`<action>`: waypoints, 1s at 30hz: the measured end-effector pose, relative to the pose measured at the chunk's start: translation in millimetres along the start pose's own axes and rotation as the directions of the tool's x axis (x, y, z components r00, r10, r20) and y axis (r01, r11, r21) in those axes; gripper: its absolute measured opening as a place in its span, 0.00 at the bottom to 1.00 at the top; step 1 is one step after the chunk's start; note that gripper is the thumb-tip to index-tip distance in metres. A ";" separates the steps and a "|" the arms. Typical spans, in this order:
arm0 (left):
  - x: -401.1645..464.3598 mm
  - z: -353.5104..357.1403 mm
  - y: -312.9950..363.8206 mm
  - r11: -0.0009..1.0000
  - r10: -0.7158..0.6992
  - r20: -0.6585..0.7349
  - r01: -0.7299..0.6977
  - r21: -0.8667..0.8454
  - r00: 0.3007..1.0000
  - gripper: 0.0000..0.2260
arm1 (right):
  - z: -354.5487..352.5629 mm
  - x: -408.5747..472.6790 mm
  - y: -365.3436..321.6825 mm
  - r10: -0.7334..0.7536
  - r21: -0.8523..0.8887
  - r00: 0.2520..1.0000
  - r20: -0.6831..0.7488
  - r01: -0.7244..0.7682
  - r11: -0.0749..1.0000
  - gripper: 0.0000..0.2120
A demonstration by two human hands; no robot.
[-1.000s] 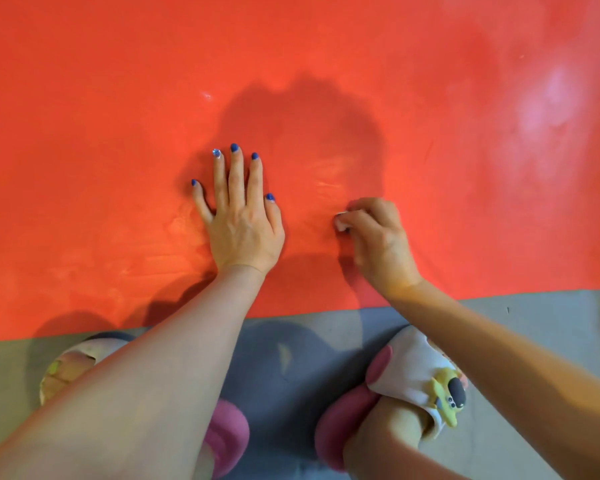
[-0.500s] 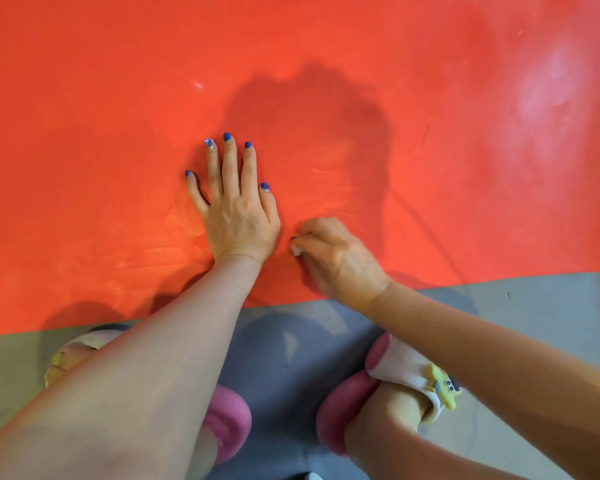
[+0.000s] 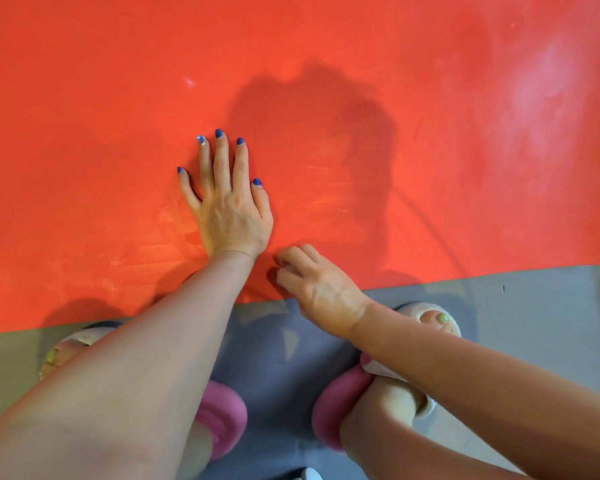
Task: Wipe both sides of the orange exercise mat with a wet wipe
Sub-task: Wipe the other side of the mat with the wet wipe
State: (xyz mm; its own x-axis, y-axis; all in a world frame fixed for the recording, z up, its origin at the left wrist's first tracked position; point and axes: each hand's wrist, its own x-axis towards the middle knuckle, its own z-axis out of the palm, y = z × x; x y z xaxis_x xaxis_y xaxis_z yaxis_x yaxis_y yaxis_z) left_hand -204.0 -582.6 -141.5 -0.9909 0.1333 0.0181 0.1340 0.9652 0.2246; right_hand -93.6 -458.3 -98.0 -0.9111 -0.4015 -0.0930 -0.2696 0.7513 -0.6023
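The orange mat (image 3: 84,116) is spread flat on the grey floor (image 3: 534,323) and fills the upper part of the view, its near edge running just in front of the person's feet. It is pinned by the left hand (image 3: 231,209), which is laid palm-down with the fingers straight and slightly spread, nothing held in it. The right hand (image 3: 321,289) is set just beside the left wrist, at the mat's near edge, with its fingers curled into a tight bunch against the surface; the wet wipe is presumably balled inside that grip, but no part of it can be made out, so what is held cannot be told for certain. The step in hand is judged to be the wiping of the upper face — faint streaks can be seen on the mat beside the left hand — and the strip along the near edge is being worked. Much of the surface to the right looks dull and pale, so the next move is likely to call for strokes carried out that way, the bracing hand being shifted along — and the underside is not yet turned up. No brand, label or writing can be read anywhere, neither on the mat nor on the slippers (image 3: 222,417).
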 end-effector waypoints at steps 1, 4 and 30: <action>-0.8 -0.7 -0.3 1.000 0.000 0.006 0.000 -0.002 1.000 0.26 | -1.1 1.3 0.6 -0.015 0.002 0.999 0.031 0.015 1.000 0.12; -1.6 -1.6 0.8 1.000 0.002 0.019 -0.001 -0.015 1.000 0.25 | -21.8 -25.4 27.0 0.084 0.036 0.996 0.022 -0.085 0.996 0.07; -12.8 9.1 62.5 0.992 -0.126 0.017 0.127 -0.011 0.992 0.27 | -46.9 -83.7 67.6 0.351 0.039 0.908 -0.227 -0.352 0.935 0.20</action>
State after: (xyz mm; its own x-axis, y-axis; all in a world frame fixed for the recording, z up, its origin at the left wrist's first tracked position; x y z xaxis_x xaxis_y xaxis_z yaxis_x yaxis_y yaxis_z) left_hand -182.9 -521.9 -136.6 -0.9995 0.0140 -0.0268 0.0073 0.9718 0.2357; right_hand -50.2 -349.3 -93.7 -0.9931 0.0178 -0.1159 0.0803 0.8235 -0.5616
